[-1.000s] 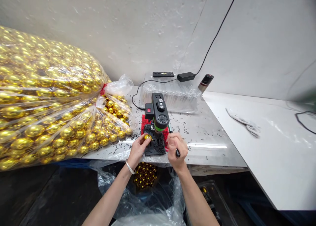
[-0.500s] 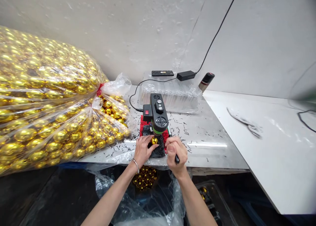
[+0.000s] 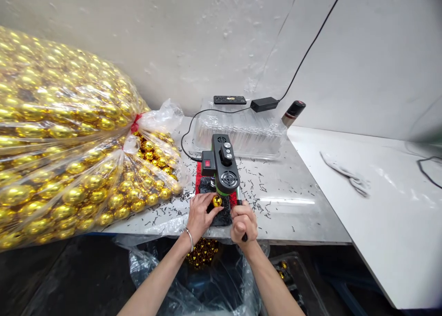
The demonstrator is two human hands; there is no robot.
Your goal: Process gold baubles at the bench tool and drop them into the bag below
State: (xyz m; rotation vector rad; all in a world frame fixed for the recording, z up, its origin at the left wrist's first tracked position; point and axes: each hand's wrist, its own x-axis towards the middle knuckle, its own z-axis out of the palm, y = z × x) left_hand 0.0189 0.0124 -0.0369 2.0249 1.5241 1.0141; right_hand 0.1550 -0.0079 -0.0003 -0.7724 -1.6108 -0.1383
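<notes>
My left hand pinches a shiny gold ball between thumb and fingers, right below the front end of a black bench machine with round vents and buttons on top. The ball's underside is partly hidden by my thumb. On the machine's right side, my right hand is wrapped round a lever with a black handle, whose end sticks out below the fist. Under the machine lies a black base, on a red mat strewn with black bits.
A big clear bag of gold balls lies at the left. Behind the machine stand a clear plastic box, a power adapter and a spray can. A plastic-lined container with gold balls sits below the table edge. A glove lies right.
My right hand and the lever handle have come slightly down and toward me. My left hand still holds the ball under the machine. The whole view has shifted a little.
</notes>
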